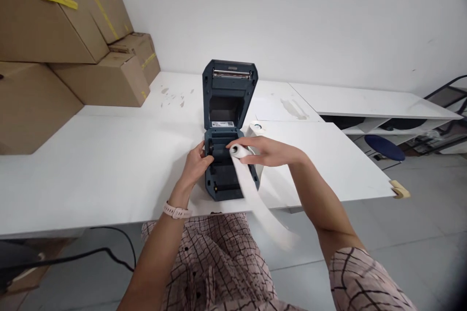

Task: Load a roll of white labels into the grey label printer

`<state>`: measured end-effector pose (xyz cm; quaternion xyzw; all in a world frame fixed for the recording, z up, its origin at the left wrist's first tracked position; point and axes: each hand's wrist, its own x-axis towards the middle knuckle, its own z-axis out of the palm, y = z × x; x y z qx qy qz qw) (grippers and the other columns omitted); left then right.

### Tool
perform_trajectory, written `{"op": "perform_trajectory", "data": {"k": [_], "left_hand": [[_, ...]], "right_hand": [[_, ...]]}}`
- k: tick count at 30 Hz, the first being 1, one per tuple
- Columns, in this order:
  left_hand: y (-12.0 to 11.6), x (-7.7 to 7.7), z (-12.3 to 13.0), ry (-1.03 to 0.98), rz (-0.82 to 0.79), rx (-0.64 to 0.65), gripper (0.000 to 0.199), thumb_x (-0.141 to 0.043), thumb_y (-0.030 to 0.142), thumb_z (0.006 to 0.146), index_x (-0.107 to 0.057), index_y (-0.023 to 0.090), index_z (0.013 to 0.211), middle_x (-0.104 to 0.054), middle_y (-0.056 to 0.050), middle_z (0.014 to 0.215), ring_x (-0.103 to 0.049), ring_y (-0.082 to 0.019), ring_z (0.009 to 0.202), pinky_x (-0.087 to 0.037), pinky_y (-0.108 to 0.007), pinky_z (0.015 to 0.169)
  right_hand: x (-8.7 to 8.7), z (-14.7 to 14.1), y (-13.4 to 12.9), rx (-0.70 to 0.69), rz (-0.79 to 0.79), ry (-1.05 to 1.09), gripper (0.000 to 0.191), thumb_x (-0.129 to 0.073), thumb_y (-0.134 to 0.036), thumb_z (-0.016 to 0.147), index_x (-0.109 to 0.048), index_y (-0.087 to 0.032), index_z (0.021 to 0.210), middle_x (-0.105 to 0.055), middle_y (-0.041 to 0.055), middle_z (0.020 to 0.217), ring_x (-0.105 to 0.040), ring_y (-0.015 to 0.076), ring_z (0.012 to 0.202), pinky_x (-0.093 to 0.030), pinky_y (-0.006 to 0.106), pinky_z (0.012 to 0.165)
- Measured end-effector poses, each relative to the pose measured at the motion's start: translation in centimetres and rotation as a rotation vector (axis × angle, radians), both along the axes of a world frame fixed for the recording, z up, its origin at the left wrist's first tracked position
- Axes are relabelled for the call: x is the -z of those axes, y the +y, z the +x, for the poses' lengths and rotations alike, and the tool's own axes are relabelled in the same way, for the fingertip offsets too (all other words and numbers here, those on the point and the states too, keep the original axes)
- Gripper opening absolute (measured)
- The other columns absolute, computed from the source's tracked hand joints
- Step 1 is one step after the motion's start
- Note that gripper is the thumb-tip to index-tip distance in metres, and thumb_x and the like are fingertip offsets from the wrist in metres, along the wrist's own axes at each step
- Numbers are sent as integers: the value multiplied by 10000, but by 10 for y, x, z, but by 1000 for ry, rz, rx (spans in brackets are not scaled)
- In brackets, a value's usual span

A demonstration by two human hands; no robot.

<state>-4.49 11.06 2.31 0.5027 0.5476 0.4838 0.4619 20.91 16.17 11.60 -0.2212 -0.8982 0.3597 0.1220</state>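
A dark label printer (228, 175) sits on the white table with its lid (230, 87) raised, so the bay inside shows. My left hand (197, 164) grips the printer's left wall, thumb over the edge by the bay. Between the thumb and fingers of my right hand (268, 150) is a small white label roll (236, 151), its hollow core facing me, held above the right part of the bay. From that roll a loose paper strip (251, 192) hangs past the table's front edge, its tail blurred. Another white roll (257, 128) stands behind my right hand, partly hidden.
Cardboard boxes (120, 77) with yellow tape are stacked at the back left, against the wall. A white shelf unit (365, 99) and a blue stool (385, 147) are at the right. Yellowish tape (399, 189) covers the table's right front corner. A black cable (105, 250) runs below the table.
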Motion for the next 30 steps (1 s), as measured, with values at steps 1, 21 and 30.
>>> {"op": "perform_trajectory", "data": {"k": [1, 21, 30], "left_hand": [[-1, -1, 0, -13, -10, 5, 671, -593, 188, 640, -691, 140, 1301, -708, -9, 811, -638, -195, 742, -503, -286, 679], [-6, 12, 6, -328, -136, 62, 1104, -740, 280, 767, -173, 288, 1714, -339, -64, 1747, -390, -316, 1567, -353, -449, 1266], [-9, 9, 5, -373, -154, 94, 1123, -738, 250, 778, -128, 301, 1721, -334, -82, 1748, -470, -339, 1505, -400, -501, 1236]], "right_hand": [[0, -16, 1, 11, 97, -90, 482, -636, -376, 1002, -613, -200, 1450, -696, 149, 1417, -705, 324, 1193, -552, 463, 997], [63, -11, -126, 222, 373, -59, 651, -605, -484, 1046, -376, -358, 1642, -453, 66, 1678, -394, 295, 1585, -401, 625, 1268], [85, -15, -127, 332, 486, 92, 384, -569, -348, 1071, -582, -324, 1454, -664, 81, 1501, -565, 303, 1469, -434, 640, 1211]]}}
